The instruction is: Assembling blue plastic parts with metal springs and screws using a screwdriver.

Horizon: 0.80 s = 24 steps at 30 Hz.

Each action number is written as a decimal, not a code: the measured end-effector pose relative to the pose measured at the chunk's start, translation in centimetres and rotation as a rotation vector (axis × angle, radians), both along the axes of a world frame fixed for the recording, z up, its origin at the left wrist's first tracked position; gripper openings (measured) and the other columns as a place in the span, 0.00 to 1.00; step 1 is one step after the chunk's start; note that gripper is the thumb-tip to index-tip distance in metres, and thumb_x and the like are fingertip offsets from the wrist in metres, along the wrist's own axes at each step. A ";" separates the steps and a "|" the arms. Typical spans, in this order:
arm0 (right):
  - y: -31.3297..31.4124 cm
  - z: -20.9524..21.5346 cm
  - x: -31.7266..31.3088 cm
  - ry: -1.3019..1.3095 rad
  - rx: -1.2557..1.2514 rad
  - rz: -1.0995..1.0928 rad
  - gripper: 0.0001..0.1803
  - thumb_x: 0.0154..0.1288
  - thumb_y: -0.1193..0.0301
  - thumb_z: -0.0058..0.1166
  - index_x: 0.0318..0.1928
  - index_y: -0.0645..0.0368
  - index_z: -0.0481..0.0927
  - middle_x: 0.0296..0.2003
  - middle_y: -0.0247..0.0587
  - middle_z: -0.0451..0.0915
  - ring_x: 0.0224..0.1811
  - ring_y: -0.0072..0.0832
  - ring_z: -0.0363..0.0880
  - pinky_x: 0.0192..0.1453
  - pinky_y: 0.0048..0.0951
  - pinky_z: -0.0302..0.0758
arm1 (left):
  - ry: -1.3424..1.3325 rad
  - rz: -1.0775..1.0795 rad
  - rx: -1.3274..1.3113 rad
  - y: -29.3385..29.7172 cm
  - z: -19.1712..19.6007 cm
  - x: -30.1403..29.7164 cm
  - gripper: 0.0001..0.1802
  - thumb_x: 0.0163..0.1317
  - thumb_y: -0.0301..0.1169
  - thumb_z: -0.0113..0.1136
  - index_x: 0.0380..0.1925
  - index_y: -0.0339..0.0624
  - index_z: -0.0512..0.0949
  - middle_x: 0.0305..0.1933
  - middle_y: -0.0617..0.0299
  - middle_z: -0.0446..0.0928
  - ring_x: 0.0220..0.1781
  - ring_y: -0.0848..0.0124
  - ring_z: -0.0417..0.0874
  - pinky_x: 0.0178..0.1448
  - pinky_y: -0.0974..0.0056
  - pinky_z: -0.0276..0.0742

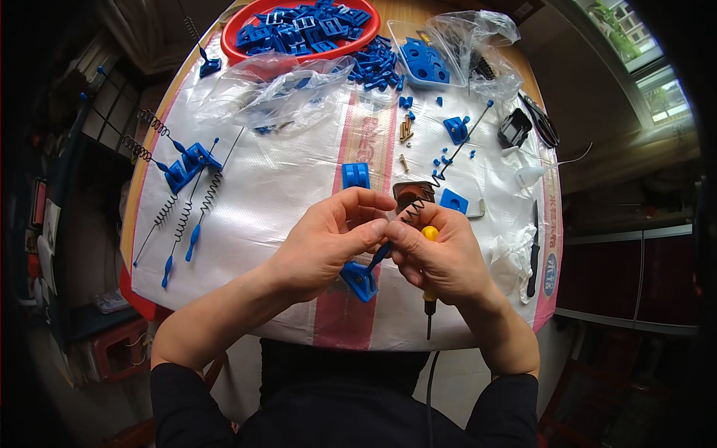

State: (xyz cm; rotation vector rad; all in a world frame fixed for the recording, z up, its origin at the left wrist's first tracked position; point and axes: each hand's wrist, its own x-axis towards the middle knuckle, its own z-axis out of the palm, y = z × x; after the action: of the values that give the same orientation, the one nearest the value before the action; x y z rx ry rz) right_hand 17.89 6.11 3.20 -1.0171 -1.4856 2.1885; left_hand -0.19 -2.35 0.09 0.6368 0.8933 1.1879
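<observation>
Fingers of my left hand [328, 239] and right hand [437, 257] curl together, pinching one blue-tipped spring rod [418, 205]; right also clasps a screwdriver [429, 276].

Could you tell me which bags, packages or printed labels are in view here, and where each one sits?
Clear plastic bag: far left of table, crumpled, transparent.
Second clear plastic bag: far right, crumpled, holding blue parts.
Woven sack sheet: covering the table, white with pink printed stripes.
Round blue emblem: sheet's right edge.
</observation>
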 end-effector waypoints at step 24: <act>1.3 -0.6 1.3 0.124 0.079 -0.211 0.10 0.74 0.67 0.59 0.42 0.63 0.78 0.23 0.37 0.79 0.13 0.17 0.71 0.15 0.18 0.66 | 0.011 -0.270 0.011 -0.4 0.7 -0.5 0.25 0.69 0.29 0.63 0.63 0.34 0.69 0.55 0.53 0.80 0.51 0.65 0.85 0.59 0.58 0.82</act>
State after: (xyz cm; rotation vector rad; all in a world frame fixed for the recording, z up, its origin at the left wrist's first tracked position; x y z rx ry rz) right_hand 19.24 7.44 2.64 -0.9475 -1.3339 1.9925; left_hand -0.68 -2.76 0.83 0.7481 0.7824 0.9483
